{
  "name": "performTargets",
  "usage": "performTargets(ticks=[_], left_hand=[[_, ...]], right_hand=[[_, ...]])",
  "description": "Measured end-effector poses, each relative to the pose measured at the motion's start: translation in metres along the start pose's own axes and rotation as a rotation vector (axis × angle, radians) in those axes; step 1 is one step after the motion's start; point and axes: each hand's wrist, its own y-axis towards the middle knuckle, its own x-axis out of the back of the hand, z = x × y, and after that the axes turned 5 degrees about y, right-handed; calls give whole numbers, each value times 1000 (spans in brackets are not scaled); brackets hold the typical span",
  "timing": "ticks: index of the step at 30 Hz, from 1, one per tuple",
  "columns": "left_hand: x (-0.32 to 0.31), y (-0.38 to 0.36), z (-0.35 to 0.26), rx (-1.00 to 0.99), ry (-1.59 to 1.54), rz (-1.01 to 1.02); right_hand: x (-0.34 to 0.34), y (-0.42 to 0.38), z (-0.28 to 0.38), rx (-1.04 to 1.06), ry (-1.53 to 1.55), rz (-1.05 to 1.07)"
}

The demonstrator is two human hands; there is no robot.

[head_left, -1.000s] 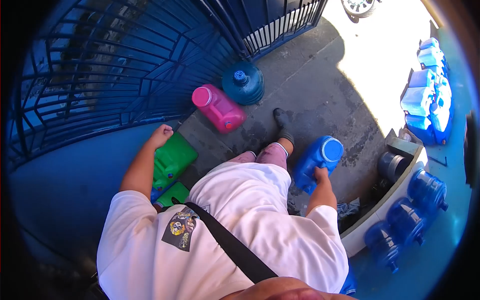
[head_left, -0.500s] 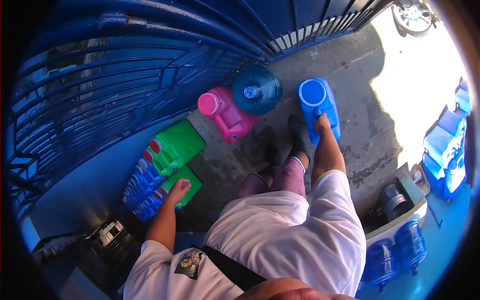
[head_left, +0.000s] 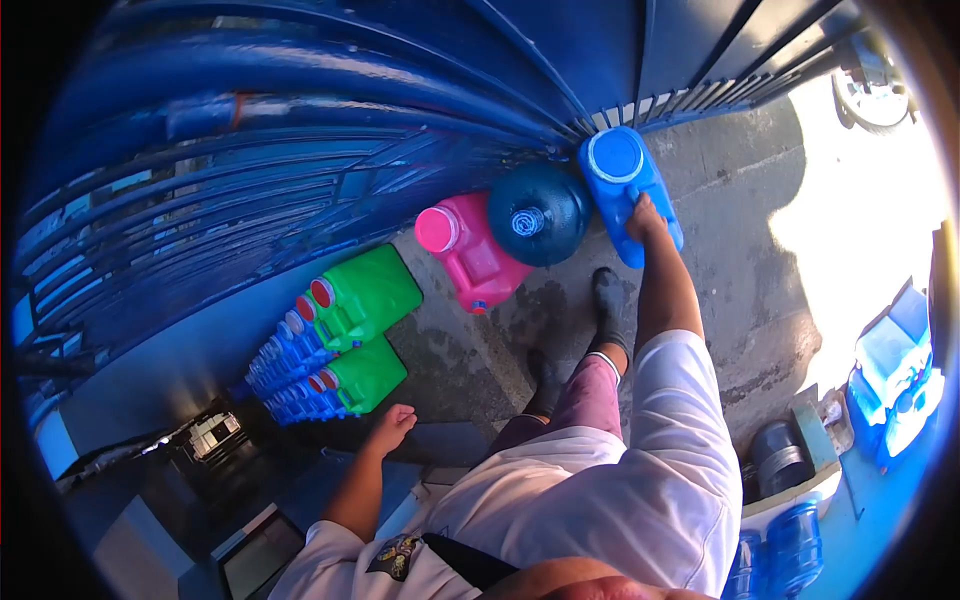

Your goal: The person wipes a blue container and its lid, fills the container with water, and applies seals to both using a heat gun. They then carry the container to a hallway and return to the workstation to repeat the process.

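Note:
My right hand grips the handle of a blue jug with a round blue lid, held at the end of my outstretched arm. Just left of that jug stands a dark teal round bottle, and beside it is a pink jug with a pink cap. My left hand hangs with curled fingers near two green jugs with red caps; nothing shows in it.
A blue barred gate runs along the upper left. Rows of blue jugs stand beside the green ones. More blue containers are at the right, clear blue bottles at lower right, and a motorcycle wheel at top right.
The blue jug in my right hand has moved toward the gate and closer to the teal bottle. My left hand has moved away from the green jugs. The view has shifted and my feet have moved.

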Motion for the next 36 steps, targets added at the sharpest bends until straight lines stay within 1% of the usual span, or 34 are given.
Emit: performTargets(ticks=[1,2,3,5,6,7,9,10,11,12,13,14,15,16,18,19,20,21,22,24,26,27,28,29,30,31,32,33,34,35,36], left_hand=[[-9,10,-4,-92,4,3],[-16,18,-11,-184,7,-3],[-23,22,-25,-194,-19,-31],[-32,19,-65,-321,-3,-11],[-36,16,-74,-332,-31,-53],[-40,14,-85,-394,-54,-35],[-40,4,-109,-506,-70,-9],[-39,-6,-118,-546,-65,-2],[-39,-11,-122,-579,-92,-20],[-40,-15,-125,-610,-121,-42],[-31,-28,-121,-619,-155,-128],[-32,-33,-123,-617,-135,-137],[-34,-26,-111,-614,-158,-148],[-34,-23,-99,-627,-209,-204],[-29,-25,-74,-562,-103,-225],[-25,-30,-59,-545,-143,-239],[-34,-30,-36,-558,-176,-267],[-49,-21,-12,-568,-263,-411],[-52,-10,11,-578,-344,-561],[-59,-5,55,-510,-330,-438],[-93,-6,97,-452,-451,-630],[-114,3,125,-488,-414,-693],[-129,-9,143,-360,-426,-626],[-138,-18,164,-346,-406,-620],[-164,-17,186,-332,-386,-614],[-184,-11,209,-310,-330,-603],[-200,-15,229,-285,-273,-591],[-221,-21,247,-241,-263,-615],[-234,-28,263,-193,-251,-633],[-249,-27,278,-187,-259,-637],[-266,-34,288,-161,-102,-613]], right_hand=[[4,-10,-1,40,-3,-18],[10,-18,1,28,-43,28],[17,-26,2,19,-85,72],[16,-40,2,30,-192,4],[11,-47,-4,61,-208,-53],[-2,-45,-19,105,-249,-188],[4,-87,-21,131,-189,-226],[-25,-72,-60,249,-314,-323],[-5,-114,-41,58,-297,-70],[-24,-122,-73,173,-287,-150],[-23,-161,-83,170,-392,-50],[-32,-166,-100,137,-467,-9],[-39,-160,-112,73,-620,91],[-42,-156,-120,93,-692,155],[-47,-145,-126,280,-850,334],[-48,-132,-126,430,-943,424],[-44,-126,-117,600,-1048,504],[-32,-128,-104,815,-1129,591],[-41,-124,-72,811,-1190,567],[-42,-124,-11,810,-1289,515],[-56,-129,59,423,-958,240],[-53,-165,106,619,-1008,110],[-58,-181,150,736,-1166,143],[-68,-200,185,785,-1108,79],[-76,-213,211,833,-1048,17],[-96,-194,229,847,-1008,22],[-117,-208,252,860,-968,30],[-133,-221,270,919,-973,3],[-150,-270,288,975,-976,-19],[-179,-267,302,1088,-1148,67],[-207,-263,314,1195,-1321,157]])
